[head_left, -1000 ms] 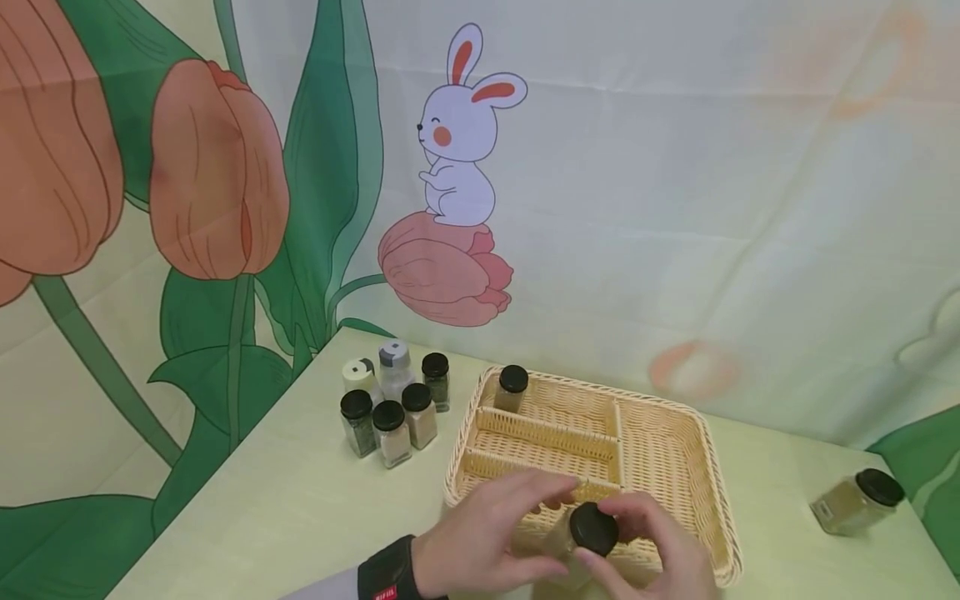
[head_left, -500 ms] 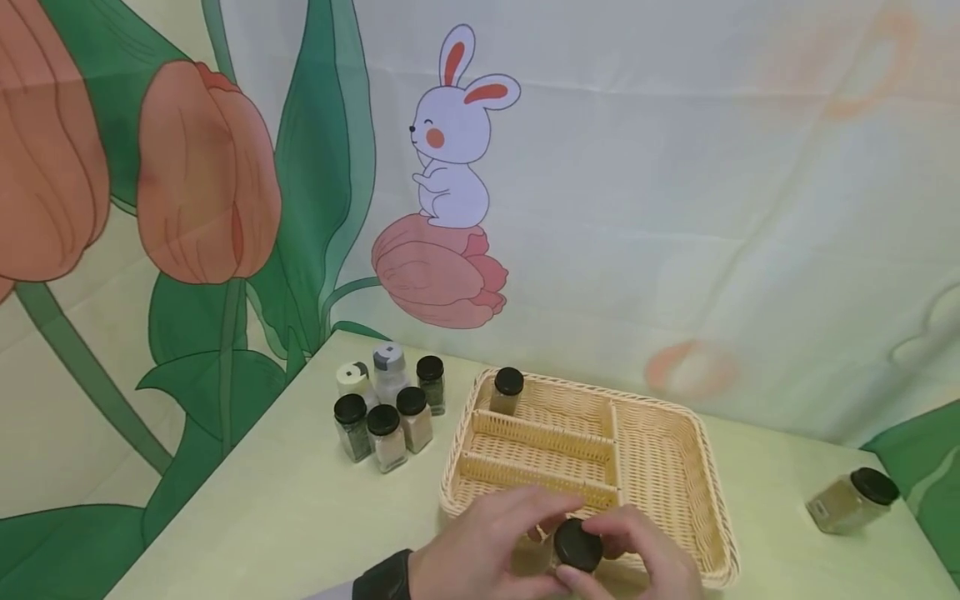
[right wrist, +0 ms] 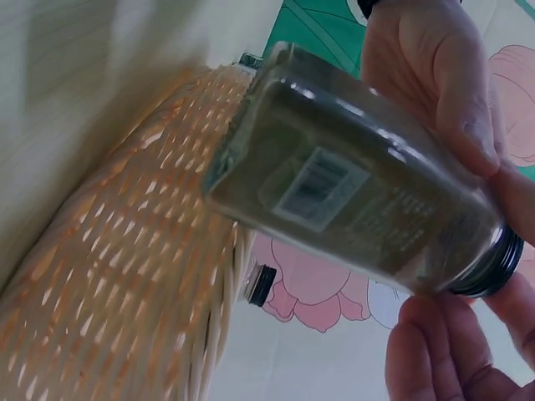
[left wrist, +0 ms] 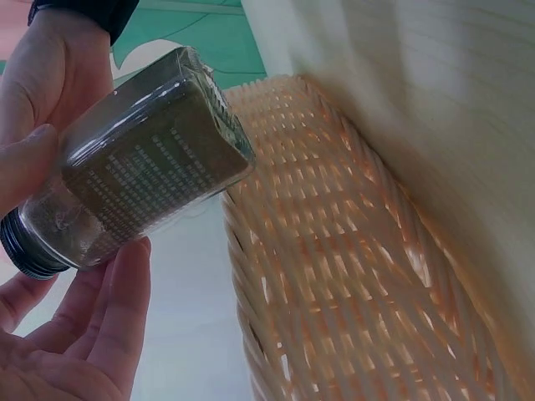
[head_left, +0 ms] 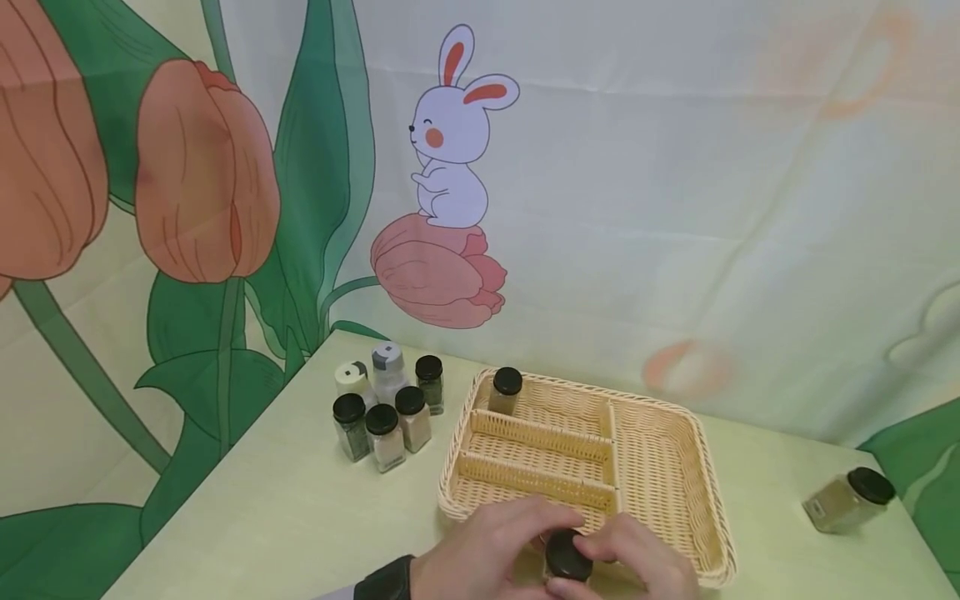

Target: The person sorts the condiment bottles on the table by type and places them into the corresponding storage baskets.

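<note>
Fingers of the left hand [head_left: 483, 554] curl round a brown-filled jar [left wrist: 142, 163] at the near edge of the wicker basket [head_left: 667, 475]; the right hand [head_left: 647, 560] pinches its black lid [head_left: 567, 557]; right of that basket I see a second jar [head_left: 838, 505].

Black-lidded jars [head_left: 567, 557] number seven, pale-capped bottles [head_left: 389, 377] two, baskets [head_left: 654, 467] one. One left hand [head_left: 487, 550], one right hand [head_left: 643, 560] and one printed rabbit [head_left: 456, 193] show.

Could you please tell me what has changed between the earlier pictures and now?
The held jar moved slightly to the left and closer to the person, together with the left hand and the right hand. Nothing was visibly grasped or released. The basket and the other jars stayed as they were.
</note>
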The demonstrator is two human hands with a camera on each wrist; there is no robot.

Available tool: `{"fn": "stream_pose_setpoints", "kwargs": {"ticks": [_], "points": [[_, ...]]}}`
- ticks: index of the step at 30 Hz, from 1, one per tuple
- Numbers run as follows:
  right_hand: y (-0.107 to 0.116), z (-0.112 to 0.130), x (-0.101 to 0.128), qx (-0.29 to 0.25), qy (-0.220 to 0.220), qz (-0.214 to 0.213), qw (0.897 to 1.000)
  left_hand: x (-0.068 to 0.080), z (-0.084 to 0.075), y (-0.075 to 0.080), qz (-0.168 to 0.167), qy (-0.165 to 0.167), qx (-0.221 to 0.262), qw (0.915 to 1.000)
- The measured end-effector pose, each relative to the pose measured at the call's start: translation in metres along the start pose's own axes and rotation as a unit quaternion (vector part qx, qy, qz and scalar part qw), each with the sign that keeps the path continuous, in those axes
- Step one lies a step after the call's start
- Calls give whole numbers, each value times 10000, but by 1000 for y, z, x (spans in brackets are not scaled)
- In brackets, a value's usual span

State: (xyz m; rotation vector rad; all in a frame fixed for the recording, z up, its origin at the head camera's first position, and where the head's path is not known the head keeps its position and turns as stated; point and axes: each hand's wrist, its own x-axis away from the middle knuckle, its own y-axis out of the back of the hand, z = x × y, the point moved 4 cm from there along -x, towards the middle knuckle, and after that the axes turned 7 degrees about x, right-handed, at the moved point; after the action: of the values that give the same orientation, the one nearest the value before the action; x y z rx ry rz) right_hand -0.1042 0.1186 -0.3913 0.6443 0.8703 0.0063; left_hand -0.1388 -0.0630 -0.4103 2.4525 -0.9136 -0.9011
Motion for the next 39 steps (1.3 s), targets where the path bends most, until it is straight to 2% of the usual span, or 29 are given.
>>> {"fn": "stream_pose_setpoints", "kwargs": {"ticks": [3, 7, 13, 19, 26, 31, 39], "points": [[1, 1, 1, -82, 117, -61, 9999, 0, 0, -1, 34, -40, -57, 10000], [3, 0, 0, 87, 191, -85, 9997, 0, 0, -1, -41, -78, -129, 9999], [2, -4, -2, 215, 273, -193, 9992, 0, 1, -1, -143, 23, 126, 9998], [0, -6, -2, 121, 194, -241, 9994, 0, 1, -2, -152, -114, 96, 9998], [1, -6, -5, 101, 172, -26, 9998, -1, 2, -2, -85, 69, 274, 9996], [3, -6, -7, 59, 47, 308, 9995, 1, 4, -2, -68, 228, 349, 9991], [7, -8, -9, -160, 25, 617, 9980, -1, 2, 0, -175, -206, 23, 9996]]}}
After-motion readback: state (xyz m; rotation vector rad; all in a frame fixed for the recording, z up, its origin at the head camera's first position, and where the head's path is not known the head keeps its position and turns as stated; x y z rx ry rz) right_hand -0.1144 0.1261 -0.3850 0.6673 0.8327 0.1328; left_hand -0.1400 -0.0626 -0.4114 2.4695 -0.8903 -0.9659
